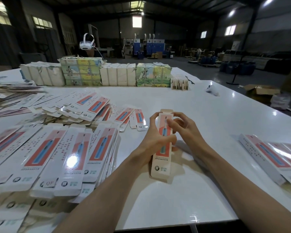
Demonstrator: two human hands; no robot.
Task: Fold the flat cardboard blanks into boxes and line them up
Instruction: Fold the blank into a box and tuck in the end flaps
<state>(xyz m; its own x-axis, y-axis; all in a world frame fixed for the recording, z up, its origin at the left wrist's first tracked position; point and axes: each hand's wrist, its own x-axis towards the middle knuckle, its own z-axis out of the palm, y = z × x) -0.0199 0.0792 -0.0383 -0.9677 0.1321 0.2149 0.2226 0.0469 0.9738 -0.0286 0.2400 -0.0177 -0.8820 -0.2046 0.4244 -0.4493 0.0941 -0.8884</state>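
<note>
A long narrow cardboard box [162,163], white with a red and blue toothbrush print, is held above the white table [208,115] in the middle of the view. My left hand [155,137] grips its middle from the left. My right hand [183,125] touches its upper part from the right, fingers curled near the open top flap. Flat blanks [45,157] of the same print lie fanned in a thick pile at the left. A row of folded boxes [274,157] lies at the right edge.
More flat blanks [91,106] are scattered behind the pile. Bundles of wrapped packs [94,74] form a wall across the far side. A white controller [212,89] lies at the far right. A person wearing a white headset [86,42] stands behind the bundles.
</note>
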